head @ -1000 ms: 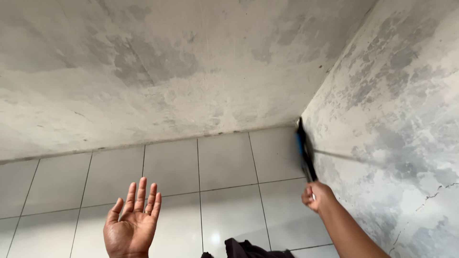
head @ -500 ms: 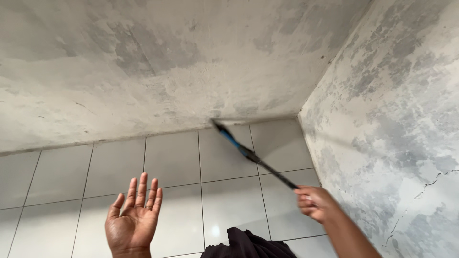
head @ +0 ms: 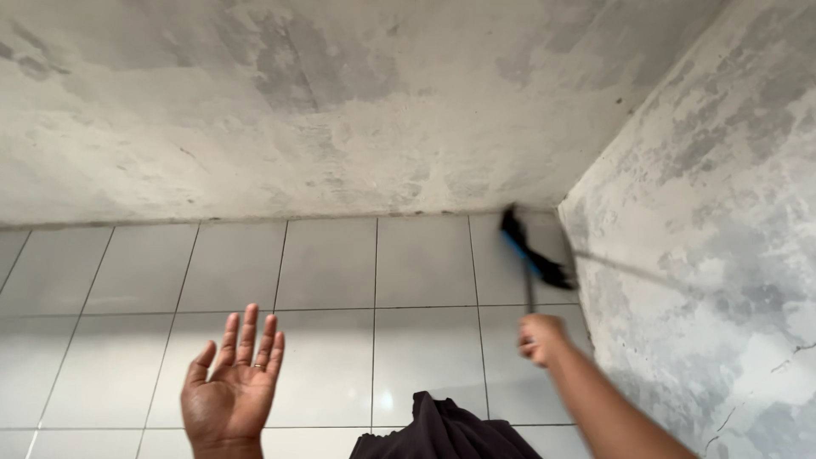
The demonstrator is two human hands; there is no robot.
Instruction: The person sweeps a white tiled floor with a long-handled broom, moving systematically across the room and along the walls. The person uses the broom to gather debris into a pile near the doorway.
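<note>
Fingers of the right hand [head: 542, 337] are curled tight around the thin handle of a brush [head: 531, 253], whose blue and black head, blurred, lies low over the tiled floor [head: 327, 263] in its far right corner, just beside the right-hand plaster wall [head: 722, 212] and near the back wall [head: 340, 110]. The left hand [head: 231, 382] holds nothing: palm up, fingers spread and straight, a ring on one, above the near tiles. Dark cloth [head: 442, 429] shows at the near edge, between the two arms.
</note>
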